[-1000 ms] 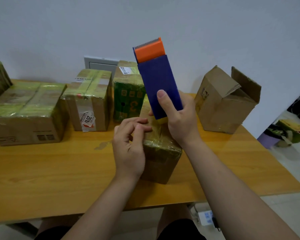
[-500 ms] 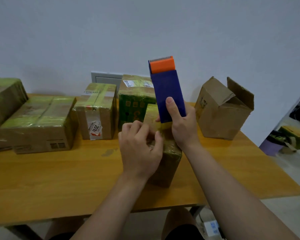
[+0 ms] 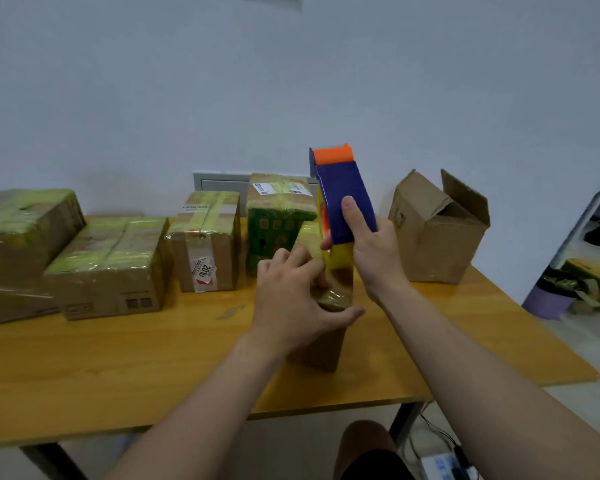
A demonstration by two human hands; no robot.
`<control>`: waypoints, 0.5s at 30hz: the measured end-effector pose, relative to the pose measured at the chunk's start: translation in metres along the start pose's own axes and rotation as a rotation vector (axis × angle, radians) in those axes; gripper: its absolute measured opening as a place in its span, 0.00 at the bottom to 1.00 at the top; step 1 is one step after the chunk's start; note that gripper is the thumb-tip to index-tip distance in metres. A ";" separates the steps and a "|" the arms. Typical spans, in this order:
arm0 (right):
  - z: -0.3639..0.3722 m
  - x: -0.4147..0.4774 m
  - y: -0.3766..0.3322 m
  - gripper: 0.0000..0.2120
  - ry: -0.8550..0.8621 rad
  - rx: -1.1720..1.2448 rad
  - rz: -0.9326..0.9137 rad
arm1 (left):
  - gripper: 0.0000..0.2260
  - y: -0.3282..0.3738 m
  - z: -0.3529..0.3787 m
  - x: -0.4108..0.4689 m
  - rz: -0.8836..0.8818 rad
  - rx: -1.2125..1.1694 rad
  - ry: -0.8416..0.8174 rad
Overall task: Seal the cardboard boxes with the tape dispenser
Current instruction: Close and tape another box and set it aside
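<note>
A person's 2 bare forearms reach in from the bottom of the frame over a wooden bench [image 3: 118,368]. At centre frame the right hand [image 3: 371,258] holds a tape dispenser [image 3: 343,195] upright, its grip wrapped around the blue body with the thumb lying along the front; the orange end points up. Yellowish tape [image 3: 340,261] runs down from the dispenser onto a small cardboard box [image 3: 321,348] standing on the bench just below it. The left hand [image 3: 291,296] clasps the top of this box, its fingers pressed against the tape and its thumb wrapped round the near corner. Behind, along the wall, stands a row of boxes already wrapped in yellow-green tape: a stack at the left edge [image 3: 25,233], a flat box [image 3: 115,265], a taller box with a red and white label [image 3: 205,240], and a green printed box [image 3: 278,220]. At right of centre an open cardboard box [image 3: 433,233] lies tilted with its flaps loose, apart from the others.
</note>
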State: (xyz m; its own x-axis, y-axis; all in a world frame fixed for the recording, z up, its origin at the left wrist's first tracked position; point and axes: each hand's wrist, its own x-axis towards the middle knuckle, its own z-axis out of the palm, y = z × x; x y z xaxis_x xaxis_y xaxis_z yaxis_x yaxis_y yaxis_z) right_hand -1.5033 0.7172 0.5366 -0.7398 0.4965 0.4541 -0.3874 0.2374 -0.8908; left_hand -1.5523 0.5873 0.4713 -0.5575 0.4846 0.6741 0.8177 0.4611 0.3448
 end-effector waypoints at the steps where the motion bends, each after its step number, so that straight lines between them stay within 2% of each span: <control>1: -0.003 0.000 -0.004 0.23 -0.007 -0.008 -0.008 | 0.24 0.000 -0.007 0.003 -0.008 -0.046 -0.053; 4: -0.016 0.003 -0.016 0.19 -0.046 -0.001 -0.004 | 0.16 -0.013 -0.030 0.010 0.046 -0.169 -0.236; 6: -0.026 0.006 -0.025 0.18 -0.088 -0.004 0.013 | 0.14 -0.030 -0.044 0.015 0.099 -0.192 -0.358; 9: -0.038 0.012 -0.035 0.18 -0.116 -0.025 0.039 | 0.24 -0.051 -0.055 0.023 0.071 -0.158 -0.445; 11: -0.045 0.017 -0.037 0.23 -0.089 -0.035 0.048 | 0.27 -0.054 -0.054 0.025 0.039 -0.112 -0.408; 13: -0.051 0.018 -0.039 0.26 -0.092 -0.035 0.037 | 0.19 -0.044 -0.045 0.022 0.106 0.002 -0.251; 15: -0.056 0.017 -0.040 0.22 -0.088 -0.023 0.035 | 0.15 -0.024 -0.033 0.010 0.084 0.044 -0.125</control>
State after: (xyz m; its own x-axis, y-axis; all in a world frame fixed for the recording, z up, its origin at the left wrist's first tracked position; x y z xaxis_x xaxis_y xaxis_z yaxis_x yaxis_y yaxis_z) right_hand -1.4702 0.7629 0.5789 -0.7984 0.4301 0.4213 -0.3482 0.2410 -0.9059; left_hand -1.5723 0.5568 0.4914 -0.5029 0.6103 0.6121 0.8567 0.4457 0.2595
